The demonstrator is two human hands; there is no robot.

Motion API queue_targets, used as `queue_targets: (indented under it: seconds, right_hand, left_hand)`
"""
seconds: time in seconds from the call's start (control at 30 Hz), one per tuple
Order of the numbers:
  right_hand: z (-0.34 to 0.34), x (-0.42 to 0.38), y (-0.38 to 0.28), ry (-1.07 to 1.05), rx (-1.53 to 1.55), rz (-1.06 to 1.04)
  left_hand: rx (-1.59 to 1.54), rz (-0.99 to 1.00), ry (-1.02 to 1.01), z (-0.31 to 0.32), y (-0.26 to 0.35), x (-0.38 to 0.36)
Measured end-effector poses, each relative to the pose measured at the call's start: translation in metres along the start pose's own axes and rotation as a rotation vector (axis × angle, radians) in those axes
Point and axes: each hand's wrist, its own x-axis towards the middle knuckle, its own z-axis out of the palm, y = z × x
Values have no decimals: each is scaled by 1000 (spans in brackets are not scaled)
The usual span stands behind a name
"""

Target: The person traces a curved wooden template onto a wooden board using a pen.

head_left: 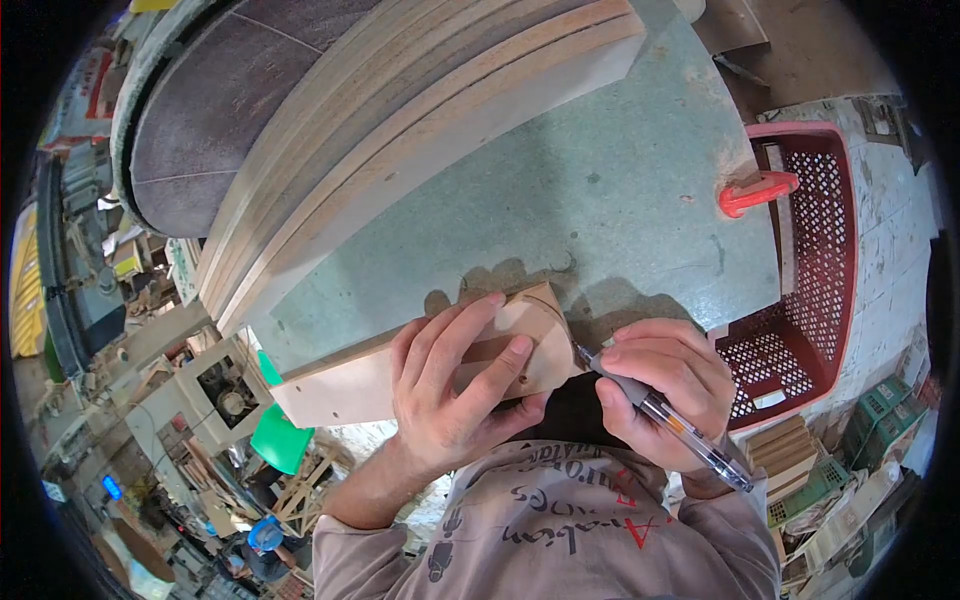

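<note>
My left hand (455, 375) grips a long pale wooden board (335, 392), its fingers spread over the top face and the thumb near the right end. At that end a rounded wooden piece (550, 345) overlaps the board, whose squared corner shows past the curve. In my right hand (665, 385) is a clear-barrelled pen (690, 432) with a dark grip, pinched between thumb and fingers. Its tip is right at the rounded edge. The board overlaps the near edge of a green tabletop (660, 190), close to my body.
Several curved wooden pieces (430, 110) stand together along the tabletop's far left, beside a dark round machine surface (225, 110). A red handle (757, 193) sticks out at the right edge, above a red plastic basket (845, 300). A person in a blue cap (265, 535) is at lower left.
</note>
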Motion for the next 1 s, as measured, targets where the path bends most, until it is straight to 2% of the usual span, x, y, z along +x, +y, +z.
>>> queue_targets:
  seconds: [1.0]
  right_hand:
    - [0,-7,-4,-57,-37,-64]
  left_hand:
    - [-5,1,11,1,0,0]
